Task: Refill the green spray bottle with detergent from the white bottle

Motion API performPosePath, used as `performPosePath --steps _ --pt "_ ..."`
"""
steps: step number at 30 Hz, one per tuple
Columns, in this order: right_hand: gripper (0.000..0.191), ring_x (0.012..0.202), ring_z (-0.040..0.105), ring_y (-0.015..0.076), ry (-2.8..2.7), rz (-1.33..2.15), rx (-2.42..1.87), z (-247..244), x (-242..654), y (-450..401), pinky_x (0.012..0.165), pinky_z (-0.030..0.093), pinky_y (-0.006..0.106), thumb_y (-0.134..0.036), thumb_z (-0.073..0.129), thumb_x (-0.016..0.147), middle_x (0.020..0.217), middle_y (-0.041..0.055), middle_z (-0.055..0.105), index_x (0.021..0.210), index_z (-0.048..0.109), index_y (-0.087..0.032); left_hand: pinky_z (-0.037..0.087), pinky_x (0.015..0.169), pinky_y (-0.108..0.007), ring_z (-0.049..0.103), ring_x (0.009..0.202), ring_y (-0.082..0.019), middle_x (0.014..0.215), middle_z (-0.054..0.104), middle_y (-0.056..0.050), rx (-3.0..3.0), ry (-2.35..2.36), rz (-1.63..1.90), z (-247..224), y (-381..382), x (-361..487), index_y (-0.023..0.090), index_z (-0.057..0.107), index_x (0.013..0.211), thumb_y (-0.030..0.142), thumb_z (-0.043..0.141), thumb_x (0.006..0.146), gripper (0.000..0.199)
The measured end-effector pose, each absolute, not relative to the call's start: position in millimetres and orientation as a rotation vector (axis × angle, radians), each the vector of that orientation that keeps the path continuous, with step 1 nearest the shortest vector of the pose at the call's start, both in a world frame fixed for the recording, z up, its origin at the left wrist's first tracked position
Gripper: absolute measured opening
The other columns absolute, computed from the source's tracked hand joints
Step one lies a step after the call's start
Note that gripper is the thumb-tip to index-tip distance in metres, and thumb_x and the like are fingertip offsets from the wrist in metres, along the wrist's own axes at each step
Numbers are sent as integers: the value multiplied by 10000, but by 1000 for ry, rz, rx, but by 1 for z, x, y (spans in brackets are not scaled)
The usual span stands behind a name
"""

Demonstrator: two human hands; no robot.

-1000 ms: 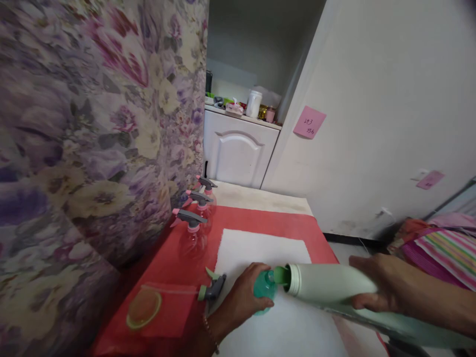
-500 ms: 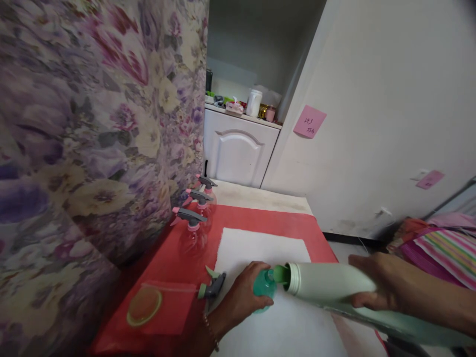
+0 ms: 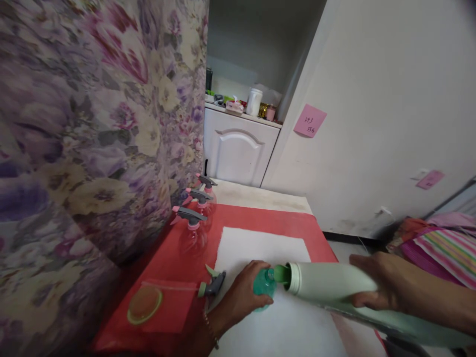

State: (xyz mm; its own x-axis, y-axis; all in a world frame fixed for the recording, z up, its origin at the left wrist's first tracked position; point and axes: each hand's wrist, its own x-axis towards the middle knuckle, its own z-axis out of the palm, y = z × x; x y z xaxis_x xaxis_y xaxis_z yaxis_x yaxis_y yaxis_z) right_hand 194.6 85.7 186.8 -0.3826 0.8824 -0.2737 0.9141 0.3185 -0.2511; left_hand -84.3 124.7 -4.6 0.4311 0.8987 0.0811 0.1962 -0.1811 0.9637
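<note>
My left fingers (image 3: 265, 299) hold the small teal bottle (image 3: 262, 283) over the white cloth (image 3: 264, 242); a spray head (image 3: 214, 285) lies detached on the counter (image 3: 260, 215). My right fingers (image 3: 366, 300) grip the tipped pale-green bottle (image 3: 327, 280), its open mouth (image 3: 294, 279) beside that neck (image 3: 268, 273). Pouring seems under way; what remains, I cannot tell.

This looks like a room in a home. A floral curtain (image 3: 100, 124) fills the left side. At the far end, a white cupboard (image 3: 238, 148) with an arched door panel sits in a recess, its top crowded with household clutter, among it a tissue pack (image 3: 234, 106) and a white jar (image 3: 254, 102). The plain wall (image 3: 379, 99) on the right bears pink notes (image 3: 310, 121) and is scuffed low down. Striped cloth (image 3: 446, 250) lies heaped at the right, beside the near table's red cover (image 3: 260, 219).
</note>
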Motion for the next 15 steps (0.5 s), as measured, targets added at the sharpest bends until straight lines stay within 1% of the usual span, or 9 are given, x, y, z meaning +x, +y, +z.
performPosePath --steps 3,9,15 --pt "465 580 577 179 2366 -581 1730 188 193 86 480 342 239 -645 615 755 694 22 654 835 623 -187 381 1052 -326 521 1191 -234 1261 593 -64 1659 973 853 -4 125 -84 244 591 1202 81 742 581 660" --pt "484 612 540 172 2391 -650 1693 191 191 85 499 314 248 -646 567 792 719 31 619 834 597 -164 372 1064 -339 514 1207 -242 1276 586 -62 1658 976 855 -4 124 -85 244 586 1206 86 740 585 659" --pt "503 603 514 159 2366 -630 1712 190 192 85 493 288 244 -664 573 777 704 16 590 815 591 -162 374 1060 -335 515 1203 -246 1267 592 -59 1666 975 867 -6 125 -85 243 585 1206 100 743 587 655"
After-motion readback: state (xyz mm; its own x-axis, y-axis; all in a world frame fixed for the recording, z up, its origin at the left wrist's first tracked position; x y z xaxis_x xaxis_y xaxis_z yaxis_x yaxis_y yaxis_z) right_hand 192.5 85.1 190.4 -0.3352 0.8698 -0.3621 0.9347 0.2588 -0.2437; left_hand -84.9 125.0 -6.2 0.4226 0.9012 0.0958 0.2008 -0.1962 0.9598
